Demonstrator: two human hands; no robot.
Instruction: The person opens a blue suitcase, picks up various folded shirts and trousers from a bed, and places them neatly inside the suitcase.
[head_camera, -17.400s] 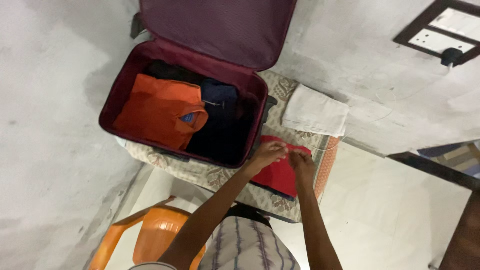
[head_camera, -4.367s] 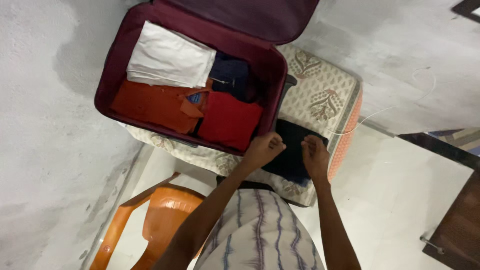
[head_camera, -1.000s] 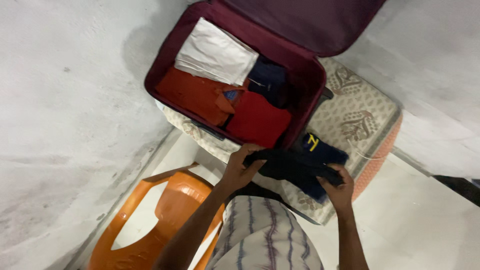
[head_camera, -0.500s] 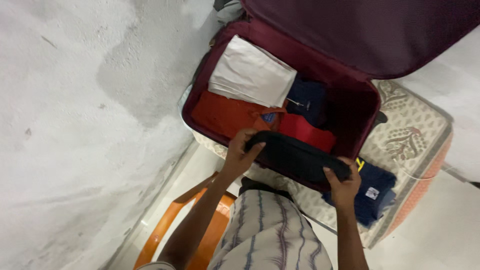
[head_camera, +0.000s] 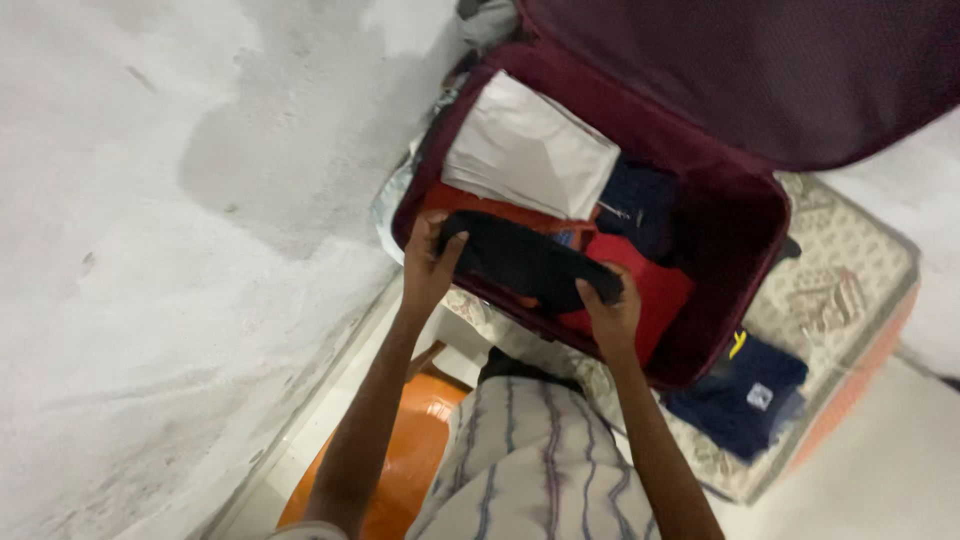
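Carried forward from the near rim, where it was held half a second ago, the folded black garment (head_camera: 530, 265) is now held over the clothes inside the open maroon suitcase (head_camera: 735, 240). It is clamped at both ends: the left hand (head_camera: 428, 262) is closed on its left end, the right hand (head_camera: 608, 308) on its right end, fingers curled over the top edge. Whether it already rests on the clothes beneath cannot be told from this angle.

For a neat result, the fold is best kept level and lowered flat, both ends released together, so that the stack below is not dragged out of shape. An orange shirt (head_camera: 470, 203) and a folded red garment (head_camera: 650, 290) lie under it; a folded white cloth (head_camera: 530, 150) and a dark navy item (head_camera: 640, 200) fill the far side, so little free space is left. The raised lid (head_camera: 740, 70) leans against the wall.

Outside the case, a folded navy garment (head_camera: 745, 395) lies on the patterned mattress (head_camera: 850, 280). An orange plastic chair (head_camera: 400, 460) is seen below, close to the person's striped shirt (head_camera: 520, 470).
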